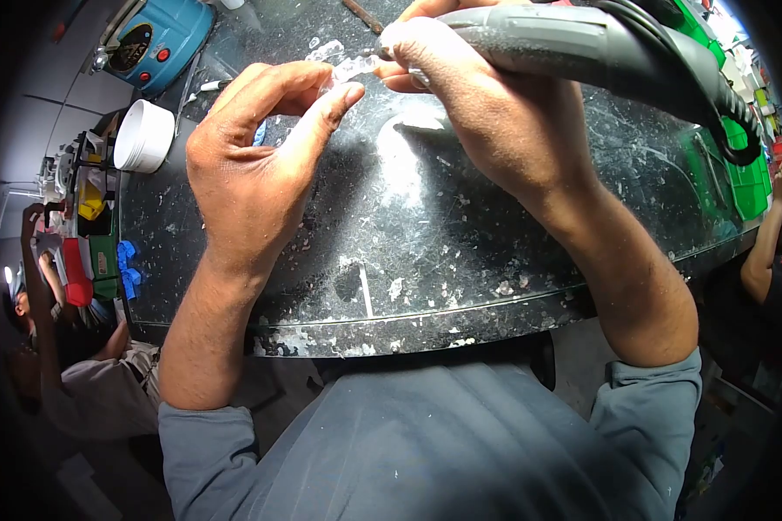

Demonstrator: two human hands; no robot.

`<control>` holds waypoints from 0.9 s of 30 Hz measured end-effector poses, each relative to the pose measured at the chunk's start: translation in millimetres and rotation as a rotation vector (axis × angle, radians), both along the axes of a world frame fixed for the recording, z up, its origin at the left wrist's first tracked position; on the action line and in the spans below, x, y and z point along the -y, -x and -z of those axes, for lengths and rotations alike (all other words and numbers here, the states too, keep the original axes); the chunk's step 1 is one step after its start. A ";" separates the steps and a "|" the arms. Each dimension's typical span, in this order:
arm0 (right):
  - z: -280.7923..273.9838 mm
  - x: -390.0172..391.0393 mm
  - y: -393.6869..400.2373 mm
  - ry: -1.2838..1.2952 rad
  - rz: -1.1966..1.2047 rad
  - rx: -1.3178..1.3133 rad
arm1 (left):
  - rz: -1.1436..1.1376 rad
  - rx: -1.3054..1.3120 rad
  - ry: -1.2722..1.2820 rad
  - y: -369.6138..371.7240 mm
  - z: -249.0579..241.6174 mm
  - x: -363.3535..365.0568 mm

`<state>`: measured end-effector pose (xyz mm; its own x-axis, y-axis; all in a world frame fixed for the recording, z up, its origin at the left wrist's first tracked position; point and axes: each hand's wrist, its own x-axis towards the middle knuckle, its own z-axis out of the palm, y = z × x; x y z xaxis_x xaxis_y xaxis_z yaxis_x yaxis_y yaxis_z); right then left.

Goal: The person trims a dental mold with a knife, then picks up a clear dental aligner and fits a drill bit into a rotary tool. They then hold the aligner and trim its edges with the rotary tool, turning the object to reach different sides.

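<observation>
- Head view: left hand [256, 152] raised over the dark worktop [460, 260], thumb and fingers pinched together on a small clear plastic piece [349, 67].
- Right hand [487, 104] closed around the grey handpiece [573, 43] of a rotary tool, its tip hidden behind the fingers, close against the clear piece.
- Thick ribbed cable [730, 108] trailing from the handpiece toward the right edge.
- Clear piece held in the air between both hands, above the far part of the worktop, not resting on it.
- Probably mid-trimming or smoothing of an edge; whether the tip touches the piece, cannot tell.
- Next move likely calls for a firm pinch, a small turn of the piece and light, steady pressure.
- Also there: white chips strewn on the worktop, white tub [142, 135] at left, blue machine [156, 39] beyond it, green bins [747, 174] at right, other people at both edges.
</observation>
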<state>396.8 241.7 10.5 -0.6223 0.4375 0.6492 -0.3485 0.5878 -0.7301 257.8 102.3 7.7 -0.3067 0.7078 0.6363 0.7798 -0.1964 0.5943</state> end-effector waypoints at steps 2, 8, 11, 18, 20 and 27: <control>0.2 0.6 0.3 0.017 0.000 0.017 | 0.002 -0.014 0.000 0.3 0.2 0.1; 0.9 1.2 -0.4 0.039 0.009 0.013 | 0.011 -0.025 -0.007 -0.6 -1.6 0.2; -3.3 2.9 -1.7 0.075 -0.044 0.005 | 0.004 -0.055 0.003 -0.3 -2.1 0.2; -15.1 12.9 -2.9 0.582 0.042 0.169 | 0.009 0.338 0.015 -3.3 -2.9 -2.0; -45.3 22.3 -6.2 0.923 -0.015 0.139 | 0.077 0.702 0.027 0.8 -0.4 -3.0; 7.1 -7.6 2.7 0.222 -0.102 -0.013 | 0.268 1.116 0.134 -8.9 -0.3 -2.9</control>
<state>394.1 249.3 3.4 -0.6624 0.5055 0.5528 -0.4084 0.3749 -0.8323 266.7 105.2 8.1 -0.4808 0.8766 0.0208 -0.2496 -0.1595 0.9551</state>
